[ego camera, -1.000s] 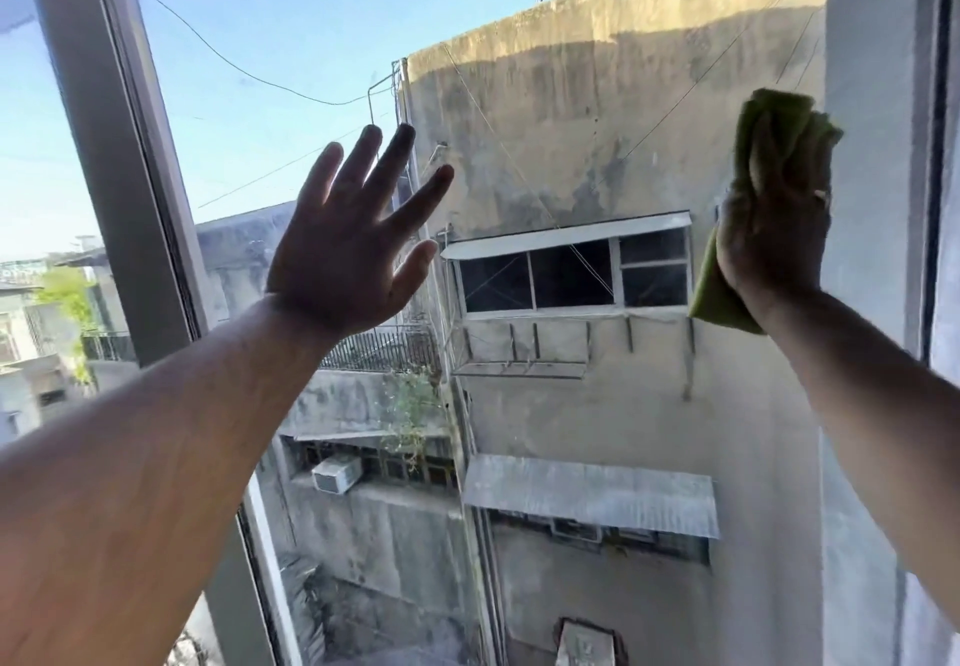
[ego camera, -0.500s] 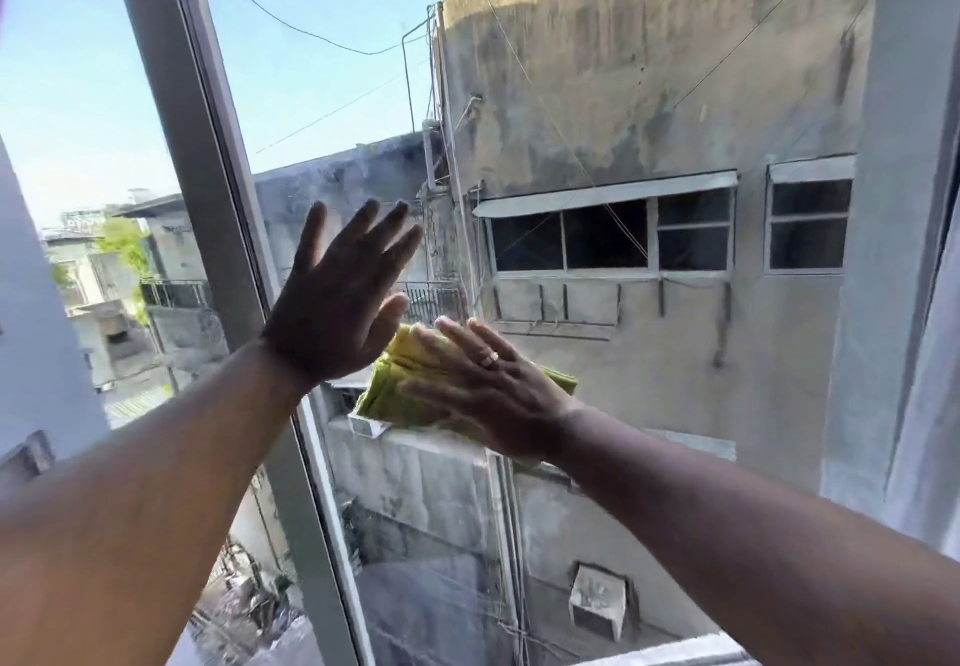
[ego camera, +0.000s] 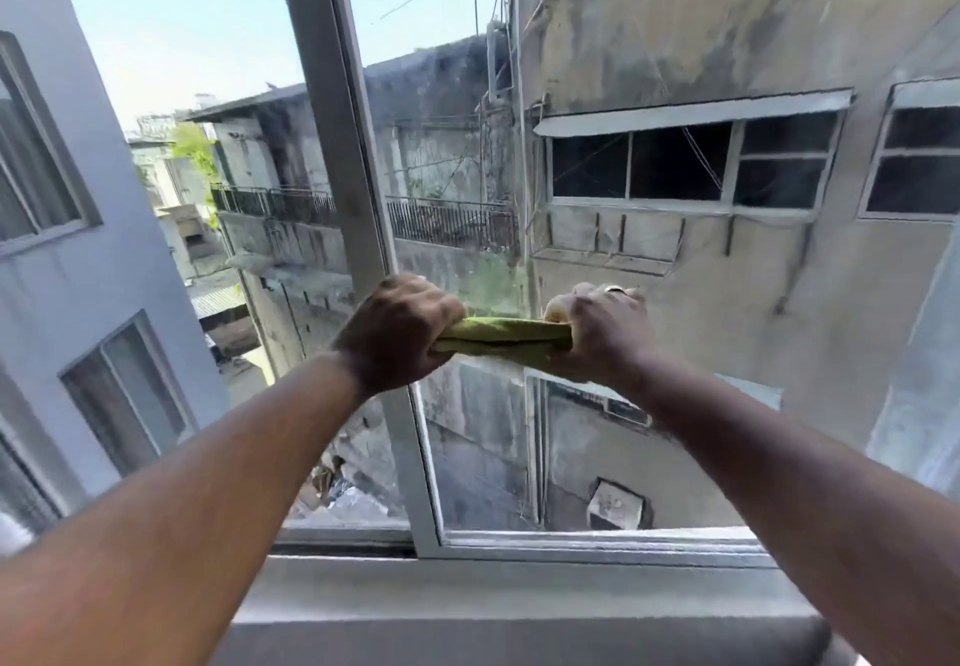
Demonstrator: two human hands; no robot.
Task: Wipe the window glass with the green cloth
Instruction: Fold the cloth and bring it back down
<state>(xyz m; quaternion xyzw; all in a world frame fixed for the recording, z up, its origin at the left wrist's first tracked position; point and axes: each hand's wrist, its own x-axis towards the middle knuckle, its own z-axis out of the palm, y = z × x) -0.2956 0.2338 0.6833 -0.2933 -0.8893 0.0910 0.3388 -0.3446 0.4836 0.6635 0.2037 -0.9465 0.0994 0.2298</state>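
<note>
The green cloth (ego camera: 506, 335) is bunched into a thick horizontal roll, held in front of the window glass (ego camera: 675, 260). My left hand (ego camera: 397, 333) is clenched around its left end, and my right hand (ego camera: 605, 330), with a ring on one finger, is clenched around its right end. Both fists sit side by side at mid-height, just right of the grey vertical window frame (ego camera: 343, 156). The cloth's ends are hidden inside the fists. I cannot tell whether the cloth touches the glass.
The bottom window rail (ego camera: 597, 543) and a grey sill (ego camera: 519, 598) run below my arms. Left of the vertical frame the window looks out on a pale blue building (ego camera: 78, 250). Through the pane, stained concrete buildings and a dark window (ego camera: 685, 161) show.
My right hand swept the cloth from the pane's upper right down to the middle. My left hand left the glass and closed on the cloth. The view has tilted down to the sill.
</note>
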